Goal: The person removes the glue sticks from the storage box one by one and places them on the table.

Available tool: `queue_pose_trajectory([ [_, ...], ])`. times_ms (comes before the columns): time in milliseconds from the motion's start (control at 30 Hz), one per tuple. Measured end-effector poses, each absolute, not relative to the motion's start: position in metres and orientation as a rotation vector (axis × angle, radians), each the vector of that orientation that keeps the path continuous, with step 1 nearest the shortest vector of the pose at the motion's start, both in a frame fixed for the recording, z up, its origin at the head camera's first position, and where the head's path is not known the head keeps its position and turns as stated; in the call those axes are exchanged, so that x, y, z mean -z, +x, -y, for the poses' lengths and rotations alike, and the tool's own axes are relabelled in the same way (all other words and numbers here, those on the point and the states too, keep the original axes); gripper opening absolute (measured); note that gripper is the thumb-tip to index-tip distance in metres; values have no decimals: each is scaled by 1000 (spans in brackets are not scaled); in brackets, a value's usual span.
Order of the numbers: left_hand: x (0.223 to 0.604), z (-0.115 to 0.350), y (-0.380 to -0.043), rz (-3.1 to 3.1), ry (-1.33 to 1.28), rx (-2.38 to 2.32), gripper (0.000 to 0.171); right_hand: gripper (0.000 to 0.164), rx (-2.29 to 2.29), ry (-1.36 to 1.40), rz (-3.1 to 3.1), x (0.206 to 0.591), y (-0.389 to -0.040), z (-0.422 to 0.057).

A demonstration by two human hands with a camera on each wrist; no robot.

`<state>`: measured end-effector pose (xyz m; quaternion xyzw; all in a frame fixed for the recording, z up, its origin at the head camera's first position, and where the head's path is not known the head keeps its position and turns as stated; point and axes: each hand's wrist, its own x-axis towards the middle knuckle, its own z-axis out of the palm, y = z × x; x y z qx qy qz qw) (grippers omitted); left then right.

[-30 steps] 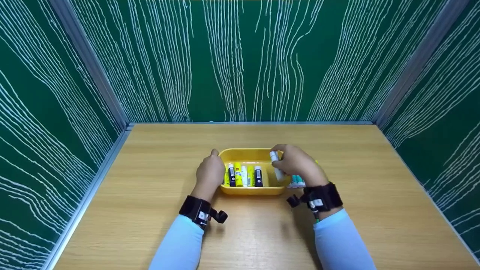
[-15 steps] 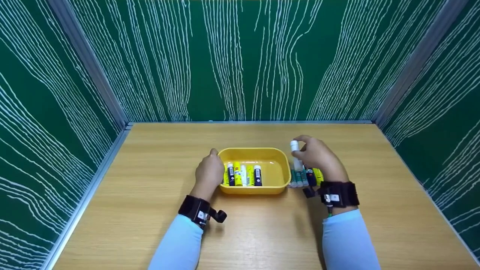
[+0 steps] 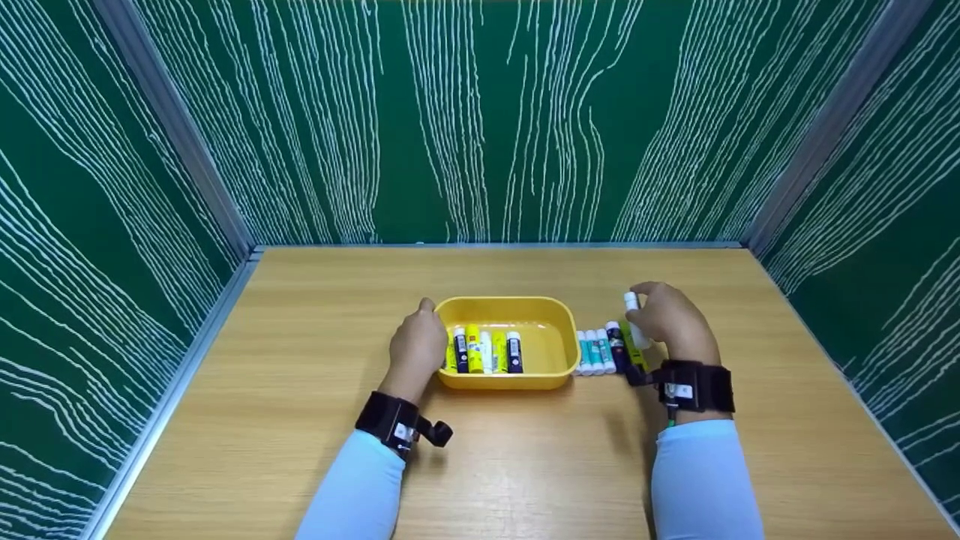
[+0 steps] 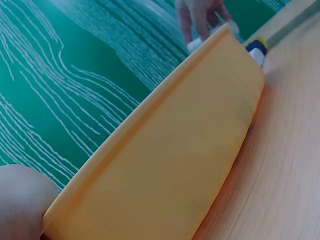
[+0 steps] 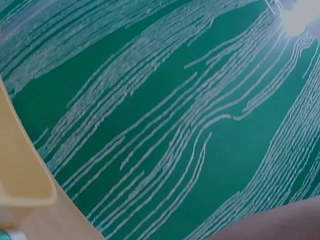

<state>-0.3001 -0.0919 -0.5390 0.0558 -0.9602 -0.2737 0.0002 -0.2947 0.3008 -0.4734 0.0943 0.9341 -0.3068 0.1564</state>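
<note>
My left hand [image 3: 418, 339] grips the left end of a yellow plastic tray [image 3: 504, 382]; in the left wrist view part of that hand [image 4: 22, 202] overlaps the rim at the lower left. Between fingers and thumb, my right hand [image 3: 679, 322] pinches a white glue stick [image 3: 636, 319], tilted and right over the end of a row of glue sticks beside the tray. That row runs from teal-and-white sticks [image 3: 595, 351] to a dark one [image 3: 616, 346] and a yellow one [image 3: 635, 351]. The right wrist view misses the held stick.
Inside the tray's left part, several glue sticks lie side by side, among them a yellow one [image 3: 474, 349] and a dark one with a white cap [image 3: 514, 352]. Green panels with white lines [image 3: 450, 120] enclose the wooden table [image 3: 510, 465] at the back and sides.
My right hand has carried the white glue stick from over the tray's right end out to the right, above the row's end. The left hand has stayed at the tray.
</note>
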Motion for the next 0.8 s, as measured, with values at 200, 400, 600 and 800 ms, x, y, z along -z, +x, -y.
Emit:
queue_pose_trajectory([
  [200,540,92,-300,3004,173,858,36,64,876,321,-2624,485,-296,-313],
  [400,540,92,-300,3009,186,866,35,64,914,350,-2548,494,-296,-319],
  [600,540,92,-301,3004,179,867,35,61,883,348,-2545,503,-295,-322],
  [800,539,92,-301,3011,179,853,34,61,867,320,-2572,508,-297,-323],
])
